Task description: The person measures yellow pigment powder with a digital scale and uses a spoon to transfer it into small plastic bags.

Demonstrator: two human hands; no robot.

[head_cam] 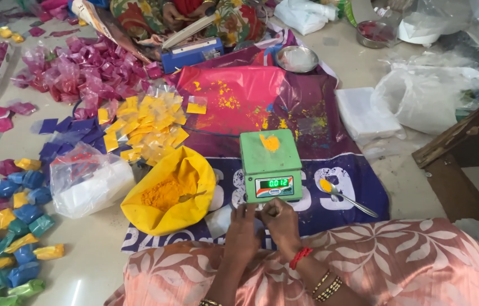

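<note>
On the floor mat's near edge, I am watching my left hand [243, 226] and right hand [281, 222] pinching a small packet [266, 212], fingers narrow, before the green scale [270, 165] bearing yellow powder [270, 141]. Many filled packets [143, 127] are lying beyond; the yellow bag [167, 191] is holding plenty more.

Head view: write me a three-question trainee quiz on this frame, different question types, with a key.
1. True or false: the spoon lies right of the green scale.
2. Which colour of powder fills the open bag left of the scale? A) blue B) yellow C) pink
3. Where are the left hand and right hand?

Key: 1 true. 2 B. 3 Together just in front of the scale, pinching something too small to identify.
</note>
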